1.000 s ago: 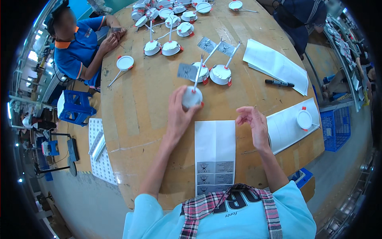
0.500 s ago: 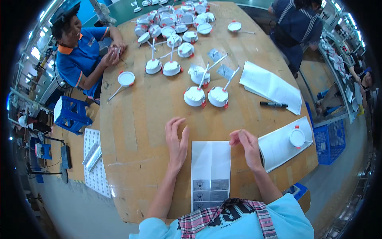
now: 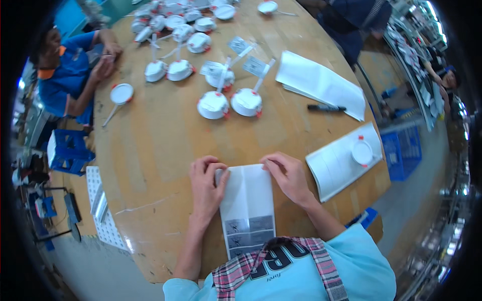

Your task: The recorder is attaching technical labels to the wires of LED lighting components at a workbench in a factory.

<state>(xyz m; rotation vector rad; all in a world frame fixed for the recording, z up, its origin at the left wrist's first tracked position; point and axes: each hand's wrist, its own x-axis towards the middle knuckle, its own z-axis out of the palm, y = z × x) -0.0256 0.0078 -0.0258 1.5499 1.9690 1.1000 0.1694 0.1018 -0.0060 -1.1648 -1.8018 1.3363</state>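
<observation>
A long white label sheet (image 3: 246, 188) with grey printed labels on its near part lies in front of me, its near end hidden under my clothing. At its far left corner my left hand (image 3: 206, 183) has its fingers curled, thumb and forefinger closed on the paper's edge. My right hand (image 3: 287, 175) pinches the far right corner between thumb and fingertips. Beyond the hands stand white round downlights, among them a near left one (image 3: 213, 105) and a near right one (image 3: 246, 102), with red clips and upright white cables. Grey labels (image 3: 255, 65) hang on some cables.
At right lie a stack of white sheets (image 3: 321, 83), a black marker (image 3: 326, 108), and another sheet stack (image 3: 341, 173) bearing a downlight (image 3: 362, 152). More downlights (image 3: 175, 22) are heaped at the far left. A co-worker (image 3: 75, 75) sits at the left edge; another person (image 3: 351, 22) is far right.
Both hands have come onto the sheet's far corners and closed there; before, they were apart from it, the left one open. The whole view has shifted, with the table contents appearing farther up and left.
</observation>
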